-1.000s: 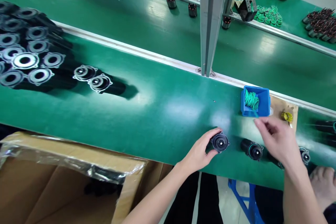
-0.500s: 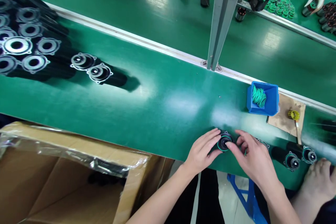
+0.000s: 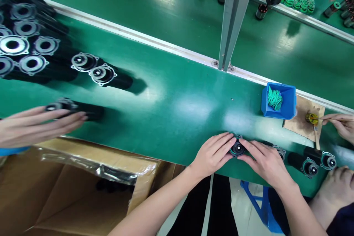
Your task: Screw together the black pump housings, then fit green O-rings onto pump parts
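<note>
A black motor housing (image 3: 237,148) with a green ring on its face stands near the front edge of the green belt (image 3: 177,110). My left hand (image 3: 212,155) grips its left side. From the right, my right hand (image 3: 262,160) presses its fingertips onto the ring. A blue bin (image 3: 287,99) holding green rubber rings (image 3: 274,98) sits behind my right hand. Further black housings (image 3: 309,166) with green rings lie to the right.
Many black housings (image 3: 27,44) are massed at the far left. Another person's hand (image 3: 35,125) sets a black housing (image 3: 80,108) down at the left. A third person's hand (image 3: 341,125) holds a brush by a yellow pot (image 3: 311,118). An open cardboard box (image 3: 69,191) sits below the belt. A metal post (image 3: 235,14) rises mid-belt.
My right hand came from the blue bin to the housing and now presses a green ring on it. Another person's hand entered at the left with a housing.
</note>
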Demonstrator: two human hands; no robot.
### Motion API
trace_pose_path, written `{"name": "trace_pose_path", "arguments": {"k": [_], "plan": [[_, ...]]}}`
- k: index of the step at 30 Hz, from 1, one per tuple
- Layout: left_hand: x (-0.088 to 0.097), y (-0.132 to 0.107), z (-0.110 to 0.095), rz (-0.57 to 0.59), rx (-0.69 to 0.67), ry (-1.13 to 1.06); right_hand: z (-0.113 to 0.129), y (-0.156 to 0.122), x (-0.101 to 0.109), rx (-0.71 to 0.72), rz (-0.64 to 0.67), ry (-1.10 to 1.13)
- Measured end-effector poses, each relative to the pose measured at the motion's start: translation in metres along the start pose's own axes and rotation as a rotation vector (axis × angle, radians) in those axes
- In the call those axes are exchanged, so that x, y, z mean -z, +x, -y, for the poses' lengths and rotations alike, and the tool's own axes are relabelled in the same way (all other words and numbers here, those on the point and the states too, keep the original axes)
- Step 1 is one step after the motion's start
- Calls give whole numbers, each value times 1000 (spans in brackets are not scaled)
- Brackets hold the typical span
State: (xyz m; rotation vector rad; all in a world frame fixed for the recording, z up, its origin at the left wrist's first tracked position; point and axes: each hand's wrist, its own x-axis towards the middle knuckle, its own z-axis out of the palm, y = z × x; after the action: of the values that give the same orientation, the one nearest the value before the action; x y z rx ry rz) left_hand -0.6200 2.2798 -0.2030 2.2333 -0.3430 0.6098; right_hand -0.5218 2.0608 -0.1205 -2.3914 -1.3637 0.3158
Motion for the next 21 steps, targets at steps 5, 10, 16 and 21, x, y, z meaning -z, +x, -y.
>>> {"name": "trace_pose_path", "arguments": {"k": [5,10,16,21], "plan": [[-5,-4,7,-23,-35,-22,0,0,-2,1,-68,21],[-8,-2,10,-89,-86,-45,8,-12,-19,93,-254,-102],[-12,-6,10,-194,-123,-121,6,-20,-38,269,-326,-123],[-16,-11,12,-235,-114,-194,2,-13,-33,346,-300,-109]]}}
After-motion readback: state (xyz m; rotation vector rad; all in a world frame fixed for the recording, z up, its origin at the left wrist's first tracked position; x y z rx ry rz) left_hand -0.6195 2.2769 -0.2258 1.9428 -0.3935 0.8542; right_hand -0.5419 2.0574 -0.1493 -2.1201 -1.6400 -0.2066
